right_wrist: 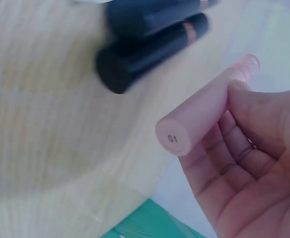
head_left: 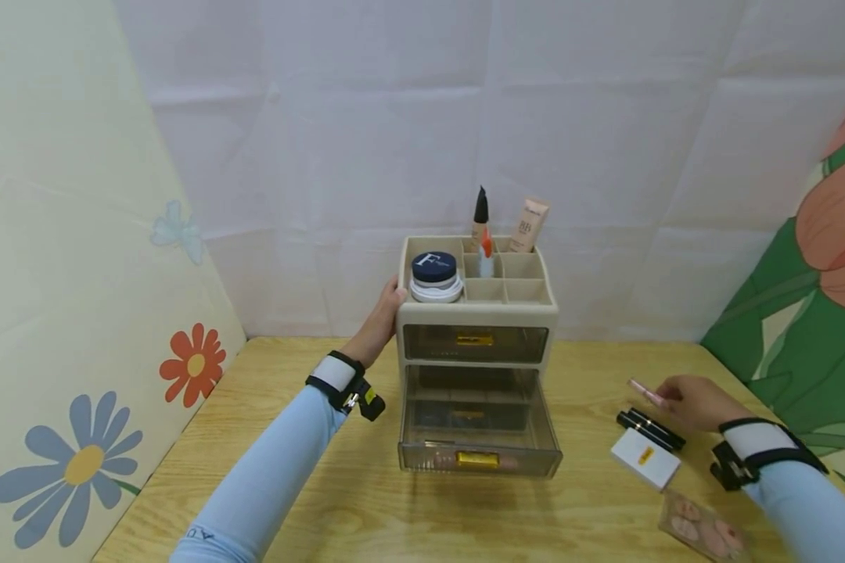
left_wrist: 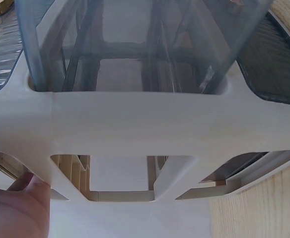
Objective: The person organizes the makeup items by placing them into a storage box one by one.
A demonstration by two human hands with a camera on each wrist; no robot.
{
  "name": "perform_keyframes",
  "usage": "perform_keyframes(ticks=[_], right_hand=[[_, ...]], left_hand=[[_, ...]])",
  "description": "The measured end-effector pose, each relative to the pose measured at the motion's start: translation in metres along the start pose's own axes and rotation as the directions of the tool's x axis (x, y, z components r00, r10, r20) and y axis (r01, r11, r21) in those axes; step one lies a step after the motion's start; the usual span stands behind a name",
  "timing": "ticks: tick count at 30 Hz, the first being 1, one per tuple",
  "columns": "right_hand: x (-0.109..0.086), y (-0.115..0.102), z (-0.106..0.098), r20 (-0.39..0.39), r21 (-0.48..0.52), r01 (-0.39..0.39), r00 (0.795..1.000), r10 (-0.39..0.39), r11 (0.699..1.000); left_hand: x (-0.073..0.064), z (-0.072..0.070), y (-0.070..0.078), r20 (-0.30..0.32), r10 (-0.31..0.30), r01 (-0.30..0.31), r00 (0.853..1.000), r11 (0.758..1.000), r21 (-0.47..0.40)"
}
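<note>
A beige makeup organizer [head_left: 477,314] stands on the table with its middle drawer [head_left: 480,461] pulled out. My left hand [head_left: 382,320] grips the upper left side of the organizer; in the left wrist view only part of this hand [left_wrist: 18,210] shows at the lower left. Over the table's right side, my right hand [head_left: 704,400] pinches a slim pink lip gloss tube [right_wrist: 204,109] between thumb and fingers, its end marked 01 facing the wrist camera. Two black lipstick tubes [head_left: 651,430] lie just below that hand.
The organizer's top holds a jar with a navy lid [head_left: 433,267], a black-capped bottle [head_left: 480,211], an orange-tipped tube [head_left: 487,254] and a BB cream tube [head_left: 530,224]. A white box [head_left: 645,458] and a palette [head_left: 700,525] lie at the right. Printed cloths [head_left: 817,336] border the table.
</note>
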State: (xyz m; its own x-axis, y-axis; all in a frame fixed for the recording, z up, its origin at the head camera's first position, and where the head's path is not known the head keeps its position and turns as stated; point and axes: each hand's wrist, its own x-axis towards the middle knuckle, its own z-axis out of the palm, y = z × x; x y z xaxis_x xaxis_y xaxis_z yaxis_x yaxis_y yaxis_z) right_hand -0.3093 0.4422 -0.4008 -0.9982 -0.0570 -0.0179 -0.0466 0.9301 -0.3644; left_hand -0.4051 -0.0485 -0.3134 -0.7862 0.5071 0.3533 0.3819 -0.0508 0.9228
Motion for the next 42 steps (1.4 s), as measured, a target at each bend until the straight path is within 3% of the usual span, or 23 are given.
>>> perform_keyframes(ticks=[8,14,18,21,28,31,38,42], right_hand=[[-0.012,-0.023,-0.022,-0.043,0.036,0.075,0.996,-0.073,0.997],[-0.024,-0.046,-0.034,-0.083,0.068,0.176,0.982,-0.171,0.982],[-0.033,-0.068,-0.047,-0.124,0.035,0.226,0.968,-0.220,0.974],[-0.037,-0.082,-0.055,-0.168,0.015,0.270,0.950,-0.263,0.963],[-0.046,-0.110,-0.066,-0.256,-0.002,0.398,0.887,-0.385,0.918],[-0.053,-0.127,-0.070,-0.254,0.032,0.418,0.882,-0.397,0.908],[-0.063,-0.171,-0.080,-0.168,0.118,0.446,0.889,-0.425,0.887],[-0.066,-0.193,-0.082,-0.129,0.136,0.482,0.875,-0.467,0.865]], left_hand=[[0.001,-0.001,-0.001,0.007,-0.010,0.011,1.000,1.000,-0.008],[0.002,0.002,-0.002,-0.012,0.010,-0.010,1.000,0.999,-0.044],[0.002,0.003,-0.001,-0.015,0.013,-0.013,1.000,0.999,-0.039],[0.002,0.002,0.000,-0.012,0.012,-0.013,1.000,0.999,-0.031],[0.003,0.001,0.002,-0.018,0.008,-0.009,1.000,0.999,-0.039],[0.003,0.002,0.001,-0.018,0.010,-0.011,1.000,0.999,-0.044],[0.003,0.001,0.000,-0.023,0.006,-0.007,1.000,0.999,-0.044],[0.004,0.001,0.000,-0.014,0.010,-0.010,1.000,0.999,-0.034]])
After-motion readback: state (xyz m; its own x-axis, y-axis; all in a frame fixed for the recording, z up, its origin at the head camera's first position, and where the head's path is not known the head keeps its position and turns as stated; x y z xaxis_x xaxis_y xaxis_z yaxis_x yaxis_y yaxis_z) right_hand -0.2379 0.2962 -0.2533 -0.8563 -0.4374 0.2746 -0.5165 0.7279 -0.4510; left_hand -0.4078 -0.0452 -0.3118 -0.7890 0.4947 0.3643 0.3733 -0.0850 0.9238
